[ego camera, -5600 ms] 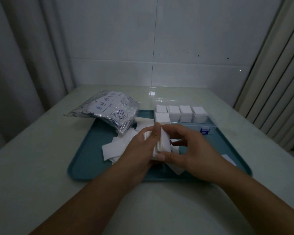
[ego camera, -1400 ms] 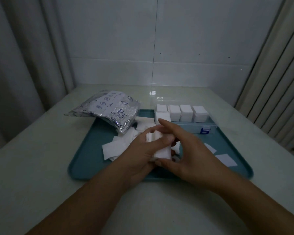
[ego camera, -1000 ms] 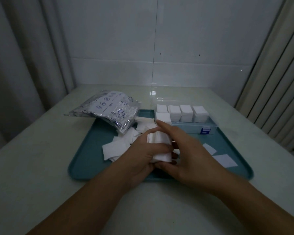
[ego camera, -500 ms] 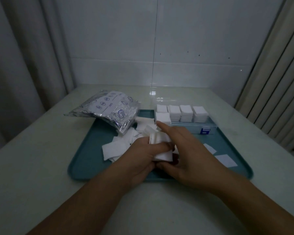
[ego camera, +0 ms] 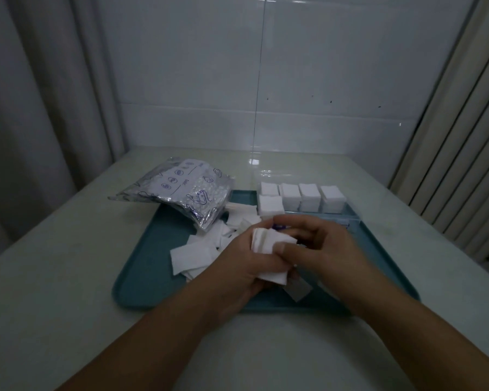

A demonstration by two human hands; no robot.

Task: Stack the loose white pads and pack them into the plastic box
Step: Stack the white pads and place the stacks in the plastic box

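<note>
Gripping a small stack of pads (ego camera: 267, 245) over the tray (ego camera: 141, 280), the left hand (ego camera: 244, 266) cups it while the right hand (ego camera: 319, 249) pinches its edge. Soft, light and easily fanned, it wants holding by its sides. Loose pads (ego camera: 194, 253) lie at ten o'clock; at twelve, the plastic box (ego camera: 347, 214) shows five stacks.
</note>
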